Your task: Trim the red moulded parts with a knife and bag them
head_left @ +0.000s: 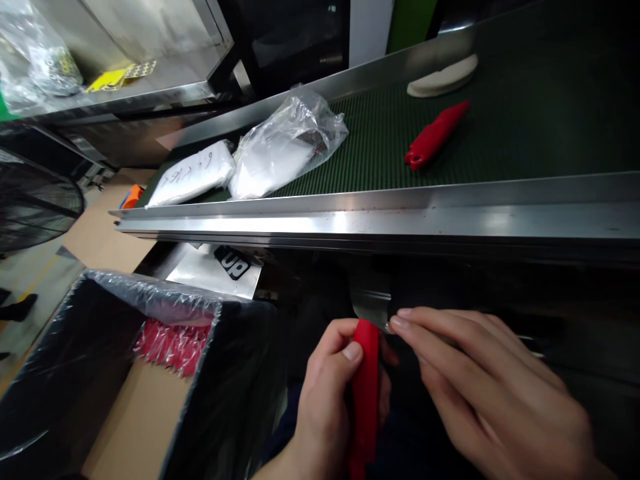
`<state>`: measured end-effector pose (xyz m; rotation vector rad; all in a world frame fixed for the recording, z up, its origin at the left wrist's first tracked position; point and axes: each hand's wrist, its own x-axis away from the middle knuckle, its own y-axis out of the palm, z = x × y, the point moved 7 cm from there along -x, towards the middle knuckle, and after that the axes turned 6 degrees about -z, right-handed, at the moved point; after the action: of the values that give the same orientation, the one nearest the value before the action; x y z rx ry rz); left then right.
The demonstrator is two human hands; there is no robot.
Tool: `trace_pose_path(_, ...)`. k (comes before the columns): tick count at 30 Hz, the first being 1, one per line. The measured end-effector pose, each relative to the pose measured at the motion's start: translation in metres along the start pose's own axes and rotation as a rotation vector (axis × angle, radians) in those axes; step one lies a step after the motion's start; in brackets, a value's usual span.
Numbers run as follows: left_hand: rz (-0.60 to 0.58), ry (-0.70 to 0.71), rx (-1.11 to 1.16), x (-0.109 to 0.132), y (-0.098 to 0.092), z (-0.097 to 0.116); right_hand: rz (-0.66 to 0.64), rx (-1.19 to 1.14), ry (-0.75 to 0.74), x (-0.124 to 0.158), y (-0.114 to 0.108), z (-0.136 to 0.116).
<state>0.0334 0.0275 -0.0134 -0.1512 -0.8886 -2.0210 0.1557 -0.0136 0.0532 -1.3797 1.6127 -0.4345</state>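
My left hand [327,393] is wrapped around a long red plastic handle [367,393], held upright with the thumb pressed on its face. Just right of its top end, my right hand [495,387] has its fingers drawn together, the fingertips beside a shiny greyish piece [373,303]. Whether that piece is metal or clear film, and whether the right fingers pinch it, is hard to make out; the thumb is hidden. Beyond both hands, a similar red handle [437,135] with a hole at one end lies on the green conveyor belt [370,150].
A metal rail [400,217] edges the belt. On the belt are a pale curved piece [443,78], a clear bag with white contents [285,147] and a white packet [193,173]. A lined box [215,387] at lower left holds red packets [173,347]. A fan [37,193] stands far left.
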Motion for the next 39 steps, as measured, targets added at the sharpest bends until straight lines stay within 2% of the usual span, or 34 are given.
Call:
trace_pose_path(12, -0.007, 0.01, 0.019, -0.0017, 0.0056, 0.0033, 0.012, 0.008, 0.006, 0.0003, -0.0013, -0.0011)
trace_pose_path(29, -0.016, 0.0, 0.024, -0.0014, 0.0036, -0.0005, 0.016, 0.016, -0.023, 0.0008, -0.0015, -0.0028)
trace_pose_path(39, -0.039, -0.021, 0.015, -0.0041, 0.0009, 0.0004, -0.04, 0.016, -0.056, 0.0058, 0.0015, -0.0065)
